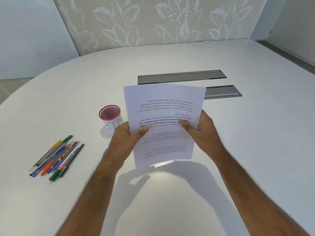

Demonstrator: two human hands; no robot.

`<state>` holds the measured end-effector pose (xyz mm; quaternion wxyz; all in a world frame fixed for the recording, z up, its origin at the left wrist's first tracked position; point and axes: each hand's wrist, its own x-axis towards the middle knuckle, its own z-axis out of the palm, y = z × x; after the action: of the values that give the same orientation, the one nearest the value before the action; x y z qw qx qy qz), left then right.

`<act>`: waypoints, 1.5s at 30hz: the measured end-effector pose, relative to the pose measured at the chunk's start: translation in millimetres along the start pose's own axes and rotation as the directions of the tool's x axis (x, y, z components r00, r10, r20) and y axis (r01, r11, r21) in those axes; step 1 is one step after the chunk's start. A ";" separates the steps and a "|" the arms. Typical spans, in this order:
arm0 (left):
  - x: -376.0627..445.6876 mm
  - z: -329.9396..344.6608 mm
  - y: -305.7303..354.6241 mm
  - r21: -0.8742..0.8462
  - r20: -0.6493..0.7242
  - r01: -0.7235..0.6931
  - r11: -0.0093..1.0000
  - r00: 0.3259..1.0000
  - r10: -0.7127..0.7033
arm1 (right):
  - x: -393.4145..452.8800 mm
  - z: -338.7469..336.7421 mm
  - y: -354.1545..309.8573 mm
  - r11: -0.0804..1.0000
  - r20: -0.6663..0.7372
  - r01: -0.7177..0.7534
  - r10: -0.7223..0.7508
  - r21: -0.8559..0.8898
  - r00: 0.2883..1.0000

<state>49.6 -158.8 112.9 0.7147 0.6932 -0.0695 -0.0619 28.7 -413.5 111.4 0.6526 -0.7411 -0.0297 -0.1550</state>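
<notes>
I hold a thin stack of white printed sheets (163, 106) upright above the white table (255, 133), with the text upside down to me. My left hand (127, 138) pinches the stack's left edge, thumb on the front. On the right edge, my right hand (202, 132) grips the sheets with its thumb across the print. The bottom edge of the paper hovers just above the tabletop and casts a shadow.
A red-rimmed mesh pen cup (110, 117) stands left of the paper. Several pens and markers (58, 157) lie in a row at the left. Two grey cable hatches (182, 76) sit behind the paper. A white pad (205, 44) lies at the far edge.
</notes>
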 end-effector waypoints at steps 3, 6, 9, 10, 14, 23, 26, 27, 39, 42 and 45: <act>7.3 7.0 13.8 -0.015 -0.061 -0.063 0.998 0.996 0.062 | 2.6 4.2 -14.3 0.998 -0.010 0.060 -0.059 0.030 0.998; 9.9 11.9 15.2 -0.015 -0.067 -0.126 0.992 0.990 0.125 | 3.7 4.7 -19.3 0.994 -0.055 0.106 -0.105 0.017 0.993; 10.9 18.5 -4.1 0.005 -0.116 -0.074 0.997 0.990 0.074 | -1.0 6.0 -5.1 0.997 -0.049 0.071 -0.071 0.002 0.996; 10.3 21.0 -12.3 0.011 -0.131 -0.044 0.999 0.990 0.045 | -3.4 6.9 3.3 0.999 -0.038 0.043 -0.043 -0.007 0.998; 7.9 24.4 -25.3 0.056 -0.165 -0.005 0.998 0.986 0.014 | -10.1 11.8 20.0 1.000 -0.043 -0.009 0.008 -0.021 0.999; 12.2 20.8 -32.3 0.054 -0.136 0.020 0.998 0.991 -0.013 | -12.5 20.6 31.4 0.998 -0.095 -0.055 0.055 -0.003 0.994; 11.8 23.5 -29.3 0.046 -0.146 0.000 0.999 0.989 0.006 | -11.4 17.2 32.8 0.999 -0.130 -0.018 0.014 -0.032 0.991; 11.2 24.7 -28.2 0.043 -0.137 -0.004 0.999 0.990 0.009 | -10.9 15.5 33.5 0.999 -0.134 -0.018 0.012 -0.046 0.991; 9.7 19.1 -34.7 0.103 -0.164 0.081 0.991 0.984 -0.064 | -6.8 9.6 40.9 0.992 -0.101 -0.074 0.065 -0.098 0.993; 10.7 19.1 -30.2 0.091 -0.163 0.053 0.994 0.986 -0.038 | -4.7 5.2 38.2 0.998 -0.079 -0.048 0.044 -0.052 0.996; 11.8 20.7 -19.4 0.048 -0.200 0.023 0.999 0.980 -0.013 | -1.4 2.5 36.3 0.996 -0.089 -0.049 0.043 -0.075 0.995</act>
<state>57.5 -181.9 94.3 0.6999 0.7142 0.0075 0.0034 36.7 -416.2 76.1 0.6277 -0.7586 0.0220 -0.1734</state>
